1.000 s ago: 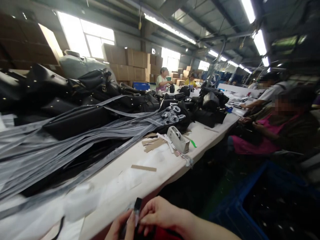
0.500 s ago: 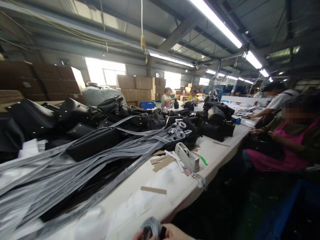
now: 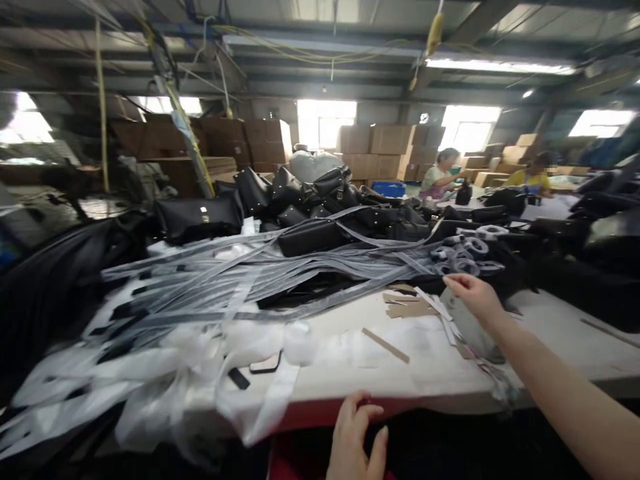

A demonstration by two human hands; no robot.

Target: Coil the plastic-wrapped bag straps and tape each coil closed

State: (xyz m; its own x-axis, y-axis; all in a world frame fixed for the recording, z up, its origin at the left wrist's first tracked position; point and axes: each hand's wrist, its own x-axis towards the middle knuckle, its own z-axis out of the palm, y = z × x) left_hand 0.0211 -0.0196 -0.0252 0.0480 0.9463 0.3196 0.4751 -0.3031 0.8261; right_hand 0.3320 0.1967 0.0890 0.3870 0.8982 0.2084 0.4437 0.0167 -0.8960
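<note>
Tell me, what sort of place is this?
Probably a bag factory or workshop: black bags heaped on a long worktable, stacked cardboard boxes behind, and other people working farther along.

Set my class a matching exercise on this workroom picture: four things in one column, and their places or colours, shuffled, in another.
Things
1. left hand
2. right hand
3. crate
4. cardboard strip

Places or colours
A. blue, beyond the black bags
B. lying on the white tabletop
C. at the tape dispenser
D. at the table's near edge, fingers apart

Right pairs: 1-D, 2-C, 3-A, 4-B
</note>
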